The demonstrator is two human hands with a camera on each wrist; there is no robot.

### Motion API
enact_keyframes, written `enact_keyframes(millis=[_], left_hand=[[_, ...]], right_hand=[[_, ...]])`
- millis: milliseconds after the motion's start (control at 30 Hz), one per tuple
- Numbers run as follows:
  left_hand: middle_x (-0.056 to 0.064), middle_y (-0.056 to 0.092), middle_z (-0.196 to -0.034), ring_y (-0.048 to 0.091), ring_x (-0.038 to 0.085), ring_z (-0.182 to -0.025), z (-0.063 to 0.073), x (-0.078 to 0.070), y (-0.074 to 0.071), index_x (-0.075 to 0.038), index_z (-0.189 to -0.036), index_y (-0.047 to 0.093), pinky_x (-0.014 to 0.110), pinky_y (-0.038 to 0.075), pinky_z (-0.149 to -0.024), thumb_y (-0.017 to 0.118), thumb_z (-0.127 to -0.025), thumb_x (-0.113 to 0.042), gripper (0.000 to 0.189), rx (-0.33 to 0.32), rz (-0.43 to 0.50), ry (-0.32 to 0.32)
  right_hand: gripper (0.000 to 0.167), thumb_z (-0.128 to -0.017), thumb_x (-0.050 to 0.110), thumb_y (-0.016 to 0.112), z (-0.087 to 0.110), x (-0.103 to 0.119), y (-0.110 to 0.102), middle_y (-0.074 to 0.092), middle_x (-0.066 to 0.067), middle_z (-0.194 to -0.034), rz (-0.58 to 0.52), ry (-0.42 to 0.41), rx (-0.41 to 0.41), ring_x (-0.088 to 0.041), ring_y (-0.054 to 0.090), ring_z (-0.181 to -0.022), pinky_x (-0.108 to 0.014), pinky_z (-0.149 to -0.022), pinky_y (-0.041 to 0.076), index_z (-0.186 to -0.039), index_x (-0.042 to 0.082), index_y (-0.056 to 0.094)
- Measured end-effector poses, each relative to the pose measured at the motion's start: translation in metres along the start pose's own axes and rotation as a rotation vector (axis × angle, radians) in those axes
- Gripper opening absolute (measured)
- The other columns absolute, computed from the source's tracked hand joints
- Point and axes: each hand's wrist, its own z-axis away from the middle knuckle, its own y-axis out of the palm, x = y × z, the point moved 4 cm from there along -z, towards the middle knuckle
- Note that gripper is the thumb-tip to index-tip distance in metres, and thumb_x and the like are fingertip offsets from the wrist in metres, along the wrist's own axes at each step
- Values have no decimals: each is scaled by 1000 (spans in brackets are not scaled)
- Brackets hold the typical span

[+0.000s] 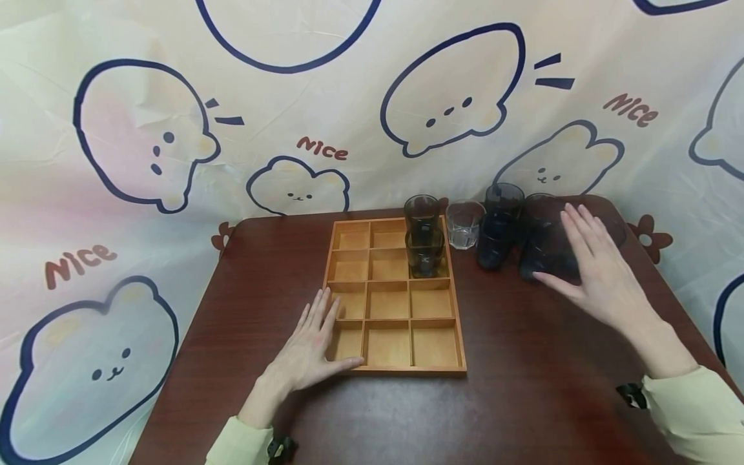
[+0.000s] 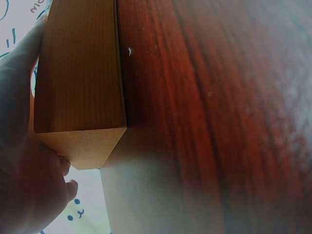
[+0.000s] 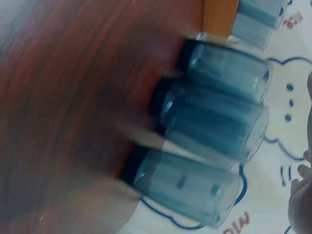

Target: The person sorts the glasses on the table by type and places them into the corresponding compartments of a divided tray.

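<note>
A wooden divided tray (image 1: 387,301) lies on the table, with compartments in rows. My left hand (image 1: 308,352) rests at its front left corner, fingers straight along the left side and thumb along the front edge. In the left wrist view, the hand lies against the tray's wooden wall (image 2: 80,68). Two dark tinted glasses (image 1: 423,252) stand upright in the right column's two back compartments. My right hand (image 1: 604,284) is spread, holding nothing, and overlaps some dark glasses (image 1: 540,245) at the back right. The right wrist view shows several blue-tinted glasses (image 3: 214,117) standing side by side.
A clear glass (image 1: 464,226) stands just right of the tray, beside more dark glasses (image 1: 494,242). The dark brown table (image 1: 511,387) ends at the back against a printed cloth (image 1: 360,110) with cartoon outlines, which also hangs at both sides.
</note>
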Motion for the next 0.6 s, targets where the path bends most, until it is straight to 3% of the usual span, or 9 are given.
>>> enact_keyframes(millis=[133, 300, 467, 533, 600], left_hand=[[24, 6, -185, 9, 43, -173, 0, 0, 0, 0, -174, 22, 66, 21, -138, 73, -88, -77, 126, -4, 0, 2], [24, 5, -185, 9, 43, -174, 1, 1, 0, 0, -174, 22, 66, 20, -138, 72, -88, -79, 127, -4, 3, 0], [23, 4, -186, 6, 40, -174, 1, 1, 0, -1, -175, 20, 64, 18, -139, 72, -88, -79, 128, 2, 10, -7], [23, 3, -186, 6, 39, -175, 1, 1, 0, -2, -175, 20, 63, 17, -140, 73, -87, -79, 128, 5, 13, -10], [22, 3, -186, 6, 39, -175, 1, 1, -1, -2, -175, 20, 63, 17, -140, 73, -87, -78, 128, 5, 13, -12]], right_hand=[[123, -93, 94, 44, 8, -19, -6, 32, -29, -177, 4, 79, 52, -44, 24, -170, -49, -144, 11, -174, 4, 27], [134, -85, 87, 71, 15, -45, -16, 21, -27, -182, -21, 206, 137, -45, 16, -172, -60, -142, 9, -177, 7, 15], [151, -73, 91, 74, 22, -69, -22, 17, -34, -180, 1, 299, 184, -54, 17, -168, -69, -138, 13, -177, 4, 8], [151, -74, 76, 88, 23, -77, -23, 13, -34, -181, 1, 335, 207, -57, 16, -167, -73, -135, 13, -177, 3, 5], [153, -71, 45, 105, 25, -82, -23, 10, -34, -181, -5, 367, 228, -58, 15, -166, -76, -134, 13, -176, 2, 2]])
